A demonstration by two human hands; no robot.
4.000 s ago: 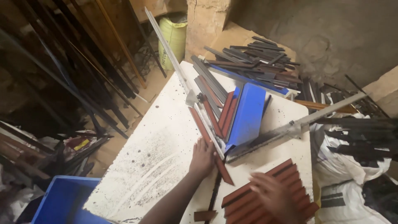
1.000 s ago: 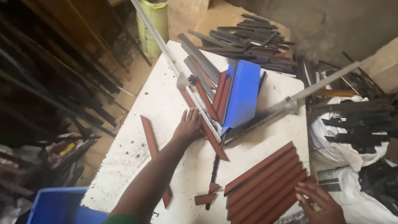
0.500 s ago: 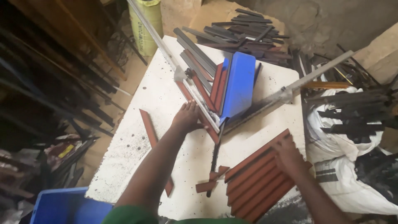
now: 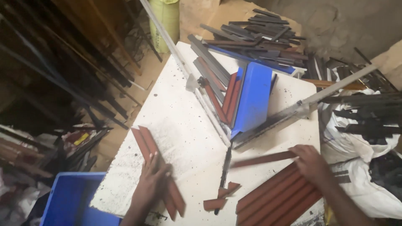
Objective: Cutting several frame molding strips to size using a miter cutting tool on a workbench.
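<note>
Strips of reddish-brown material occupy both your hands on the white speckled table (image 4: pixel 176 121). Your left hand (image 4: pixel 153 184) lies flat, fingers spread narrow, pressing down on 2 long strips (image 4: pixel 144 144) laid side by side near the table's left edge; the palm appears to keep them aligned and steady. It pins them rather than grasping them.

Your right hand (image 4: pixel 310 163) rests at the upper edge of the ribbed stack (image 4: pixel 272 201), a batch of matching strips packed edge to edge at the lower right corner. A single loose strip (image 4: pixel 264 159) runs out leftward from under your fingertips, blurred; whether the fingers pinch it or merely touch it cannot be told.

2 short offcuts (image 4: pixel 220 199) lie between your hands, beside a thin dark blade-like tool (image 4: pixel 225 171) lying lengthwise on the table.

Behind these, 2 pale metal bars (image 4: pixel 201 94) form a V-shaped corner. A blue tray (image 4: pixel 253 96) leans inside it, with more red and grey strips (image 4: pixel 217 83) propped against the left bar. This reads as a guide for squaring pieces.

A heap of dark grey strips (image 4: pixel 259 33) sits at the table's far end. A blue crate (image 4: pixel 71 201) stands below at lower left, a white sack (image 4: pixel 360 146) at right.
</note>
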